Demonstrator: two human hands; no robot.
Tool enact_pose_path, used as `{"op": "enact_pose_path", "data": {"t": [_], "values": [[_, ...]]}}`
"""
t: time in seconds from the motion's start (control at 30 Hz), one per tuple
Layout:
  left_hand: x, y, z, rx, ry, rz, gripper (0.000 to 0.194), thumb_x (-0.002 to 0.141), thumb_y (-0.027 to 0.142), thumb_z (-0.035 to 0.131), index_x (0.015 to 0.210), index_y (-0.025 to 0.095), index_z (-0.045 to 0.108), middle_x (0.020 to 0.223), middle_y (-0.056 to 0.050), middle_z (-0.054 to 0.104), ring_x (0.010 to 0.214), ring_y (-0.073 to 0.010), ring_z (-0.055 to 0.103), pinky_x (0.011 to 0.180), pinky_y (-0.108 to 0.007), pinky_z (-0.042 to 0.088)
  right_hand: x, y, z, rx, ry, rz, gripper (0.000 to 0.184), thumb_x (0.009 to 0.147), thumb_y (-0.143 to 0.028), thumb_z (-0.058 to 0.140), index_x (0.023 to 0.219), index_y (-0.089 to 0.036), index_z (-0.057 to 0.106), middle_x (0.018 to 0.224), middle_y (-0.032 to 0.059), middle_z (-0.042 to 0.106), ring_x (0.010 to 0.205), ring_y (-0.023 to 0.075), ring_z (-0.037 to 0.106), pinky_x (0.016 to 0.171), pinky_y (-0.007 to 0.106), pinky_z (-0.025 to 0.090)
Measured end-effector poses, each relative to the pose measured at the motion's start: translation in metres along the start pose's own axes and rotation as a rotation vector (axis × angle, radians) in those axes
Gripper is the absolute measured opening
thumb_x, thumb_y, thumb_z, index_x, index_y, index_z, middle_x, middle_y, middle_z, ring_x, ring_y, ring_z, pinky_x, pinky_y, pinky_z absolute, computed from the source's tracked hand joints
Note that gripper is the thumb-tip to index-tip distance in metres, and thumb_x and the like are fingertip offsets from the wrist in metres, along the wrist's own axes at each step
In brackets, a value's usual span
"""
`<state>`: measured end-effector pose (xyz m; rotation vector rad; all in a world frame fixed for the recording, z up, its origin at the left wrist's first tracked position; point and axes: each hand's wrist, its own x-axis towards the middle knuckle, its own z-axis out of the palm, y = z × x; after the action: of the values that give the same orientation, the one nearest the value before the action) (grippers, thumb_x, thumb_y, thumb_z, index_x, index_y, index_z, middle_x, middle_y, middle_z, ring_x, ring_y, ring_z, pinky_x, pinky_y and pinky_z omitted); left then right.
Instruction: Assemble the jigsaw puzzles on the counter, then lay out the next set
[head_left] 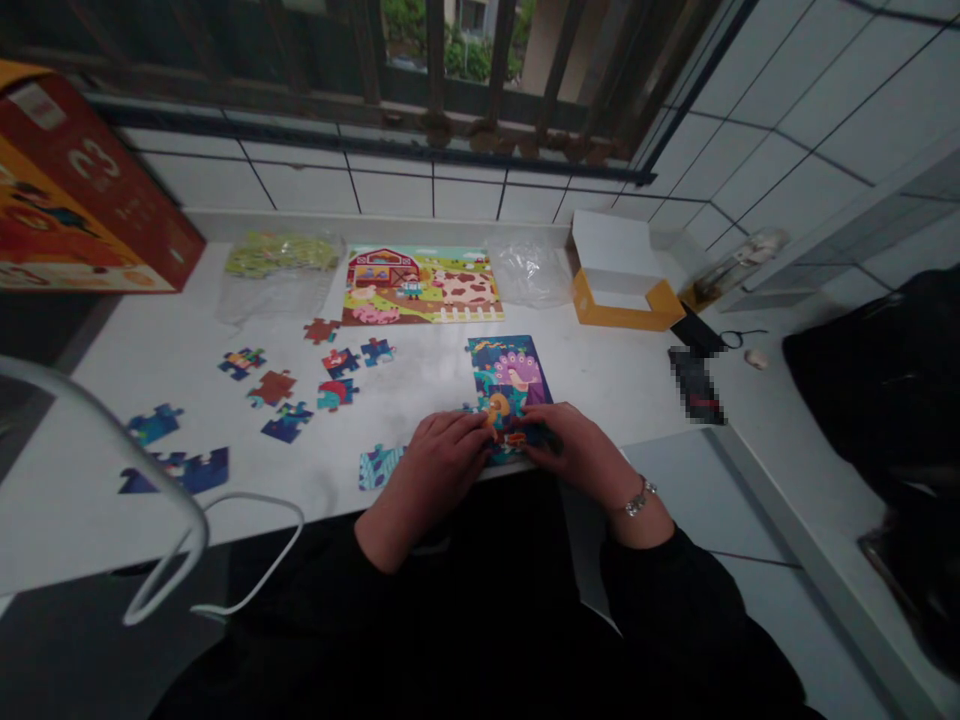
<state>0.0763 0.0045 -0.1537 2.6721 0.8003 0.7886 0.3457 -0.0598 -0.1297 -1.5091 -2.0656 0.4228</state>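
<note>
Head view: the person is working at the lower end of a peacock puzzle (pixel 508 385), which is lying near the counter's (pixel 420 372) front edge, right of centre. The left hand (pixel 439 475) and right hand (pixel 581 450) are closing in on its bottom edge from either side. The left fingers (pixel 469 430) and right fingers (pixel 544 430) are curled narrow and nearly meeting over the pieces there; whether they are pinching a piece, I cannot tell. A bracelet (pixel 639 496) is circling the right wrist.

The step in hand looks like joining pieces at the bottom of the peacock picture. Its upper part is lying assembled. A leafy piece (pixel 381 466) is sitting just left of the left hand, and loose pieces (pixel 289 400) are scattered toward the counter's left end. The next move seems to call for seating what is under the fingers, then matching a loose piece.

A finished farm puzzle (pixel 420 285) is lying near the back edge, beside an orange box tray (pixel 622 300).
</note>
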Motion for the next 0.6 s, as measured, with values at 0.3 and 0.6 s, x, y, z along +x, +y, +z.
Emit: {"op": "enact_pose_path", "data": {"t": [0.3, 0.6], "values": [[-0.002, -0.003, 0.001, 0.0, 0.008, 0.007, 0.021, 0.104, 0.014, 0.068, 0.123, 0.022, 0.074, 0.135, -0.009, 0.077, 0.119, -0.0267, 0.072, 0.105, -0.048, 0.056, 0.004, 0.005, 0.0, -0.037, -0.004, -0.11, 0.03, 0.091, -0.014, 0.08, 0.117, -0.027, 0.076, 0.137, 0.0091, 0.077, 0.12, 0.0299, 0.075, 0.103, 0.053, 0.063], [-0.002, -0.003, 0.0, -0.051, 0.0, 0.052, 0.022, 0.104, 0.011, 0.066, 0.121, 0.022, 0.073, 0.132, -0.008, 0.077, 0.117, -0.0256, 0.072, 0.109, -0.049, 0.056, 0.015, 0.002, 0.003, -0.027, 0.014, -0.093, 0.027, 0.092, -0.017, 0.082, 0.117, -0.026, 0.075, 0.135, 0.0096, 0.078, 0.12, 0.0297, 0.073, 0.103, 0.052, 0.062]]}}
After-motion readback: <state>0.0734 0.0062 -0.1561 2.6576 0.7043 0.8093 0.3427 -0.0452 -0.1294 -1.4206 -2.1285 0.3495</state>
